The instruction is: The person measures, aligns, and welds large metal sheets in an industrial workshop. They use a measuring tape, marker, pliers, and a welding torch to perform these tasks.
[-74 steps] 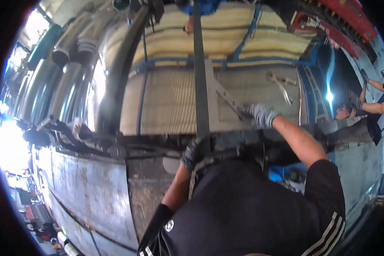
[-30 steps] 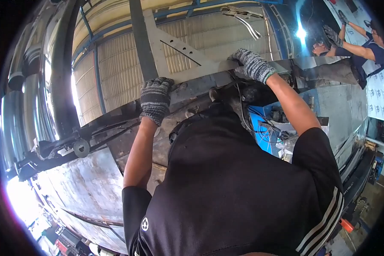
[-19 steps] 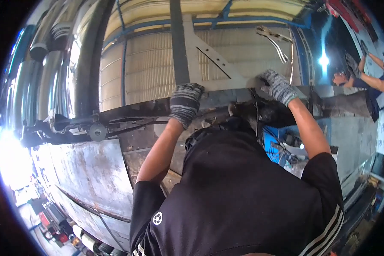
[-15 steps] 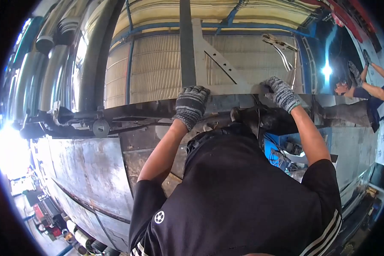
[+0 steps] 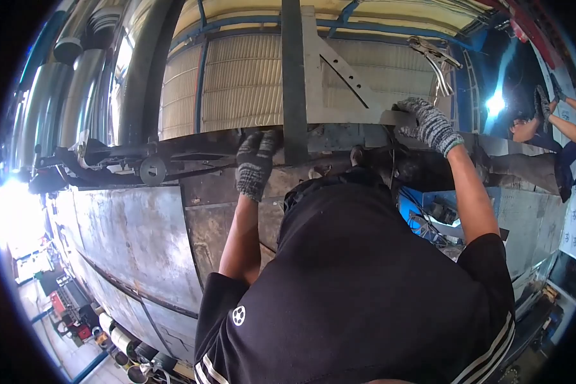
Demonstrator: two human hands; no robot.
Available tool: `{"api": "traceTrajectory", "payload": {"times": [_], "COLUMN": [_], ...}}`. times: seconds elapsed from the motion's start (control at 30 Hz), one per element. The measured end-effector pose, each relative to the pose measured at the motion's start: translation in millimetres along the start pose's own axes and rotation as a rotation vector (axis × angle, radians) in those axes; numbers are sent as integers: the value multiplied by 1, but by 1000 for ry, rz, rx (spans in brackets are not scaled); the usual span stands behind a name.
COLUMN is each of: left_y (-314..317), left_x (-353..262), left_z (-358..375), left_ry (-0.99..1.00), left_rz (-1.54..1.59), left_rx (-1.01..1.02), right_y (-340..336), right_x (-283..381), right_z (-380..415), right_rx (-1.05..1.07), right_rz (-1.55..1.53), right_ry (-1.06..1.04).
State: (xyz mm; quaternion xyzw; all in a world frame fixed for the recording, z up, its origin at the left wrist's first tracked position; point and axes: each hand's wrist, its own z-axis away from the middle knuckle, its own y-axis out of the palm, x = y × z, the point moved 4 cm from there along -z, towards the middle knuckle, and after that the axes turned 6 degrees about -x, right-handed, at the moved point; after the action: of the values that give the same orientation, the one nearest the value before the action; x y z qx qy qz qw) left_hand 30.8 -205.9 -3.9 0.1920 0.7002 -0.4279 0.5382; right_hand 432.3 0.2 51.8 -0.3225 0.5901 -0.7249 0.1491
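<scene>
My left hand (image 5: 256, 165), in a grey-and-black glove, is at the front edge of a shiny, mirror-like sheet (image 5: 237, 83), its fingers stretched forward and holding nothing visible. Just right of it a long dark flat bar (image 5: 294, 83) lies across the sheet and sticks out over the edge. Beside the bar lies a pale metal set square (image 5: 312, 70) with a slotted diagonal brace. My right hand (image 5: 431, 128), gloved too, has its thumb and fingers round the square's right end. Locking pliers (image 5: 436, 64) lie on the sheet beyond that hand.
Large shiny metal tubes (image 5: 82, 96) stand at the left. A dark rail with a round fitting (image 5: 152, 171) runs below the sheet edge. Worn metal panels (image 5: 131, 224) are at the lower left. At the right are a person's arms (image 5: 566, 131), and a bright light shows nearby.
My left hand has come off the bar and square and moved left and down. The bar now reaches past the sheet's front edge. Bar, square and pliers appear slightly further right in view.
</scene>
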Motion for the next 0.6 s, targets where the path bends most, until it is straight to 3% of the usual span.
{"api": "traceTrajectory", "payload": {"times": [0.07,0.1,0.17,0.2,0.23,0.3,0.33,0.4,0.43,0.5,0.53,0.6], "left_y": [9,11,29,43,42,42,50,72,69,64,65,67], "left_x": [-19,-14,3,43,33,2,15,62,39,2,-5,-8], "left_z": [8,8,6,1,2,6,4,-3,-2,7,7,10], "left_ry": [-287,-290,-41,124,125,574,580,-20,-17,-354,-350,-695], "left_rz": [49,49,209,170,169,-263,-262,336,334,642,638,966], "left_rx": [216,210,350,399,401,379,381,552,560,637,644,574], "right_y": [1,-2,-7,-8,-8,-5,-4,-2,-1,6,7,9], "right_x": [5,9,16,18,19,17,15,13,13,9,8,7], "right_z": [-4,-4,-5,-5,-5,-5,-5,-5,-4,1,1,1], "right_rx": [25,16,10,35,58,59,60,64,73,59,44,44], "right_rz": [-1,-9,-17,-3,10,27,45,51,55,66,79,85], "right_ry": [-19,-27,-36,-8,22,27,29,20,8,29,41,37]}}
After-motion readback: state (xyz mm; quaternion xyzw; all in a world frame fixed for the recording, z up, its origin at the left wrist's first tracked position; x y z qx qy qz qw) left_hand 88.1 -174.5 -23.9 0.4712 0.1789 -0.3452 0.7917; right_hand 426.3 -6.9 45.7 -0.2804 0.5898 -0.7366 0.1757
